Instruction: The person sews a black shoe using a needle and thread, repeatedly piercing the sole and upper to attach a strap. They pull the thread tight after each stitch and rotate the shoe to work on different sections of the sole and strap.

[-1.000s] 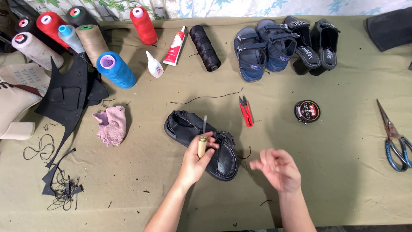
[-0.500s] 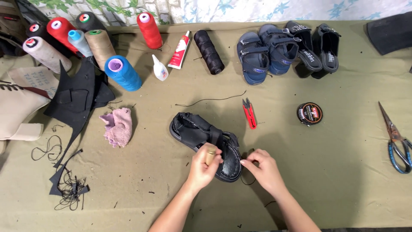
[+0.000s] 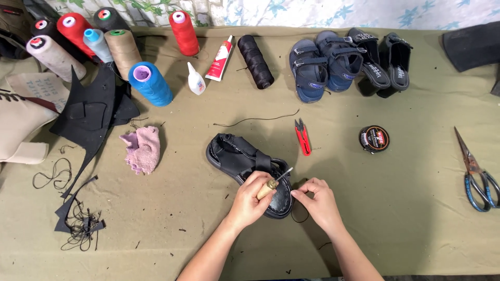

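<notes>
A black sandal lies on the olive cloth at the middle, its heel end toward me. My left hand rests on the heel end and grips a wooden-handled awl, whose metal point slants up to the right over the sole. My right hand sits just right of the sandal's heel, thumb and forefinger pinched on a thin black thread that loops below the sole.
Red thread snips and a round black tin lie right of the sandal, scissors at far right. Thread cones, glue tubes, a pink rag, black scraps and two pairs of sandals fill the back and left.
My left hand brought the awl down from upright to slanting over the sandal's heel. My right hand moved from open in the air to the sandal's edge and pinched the thread.
</notes>
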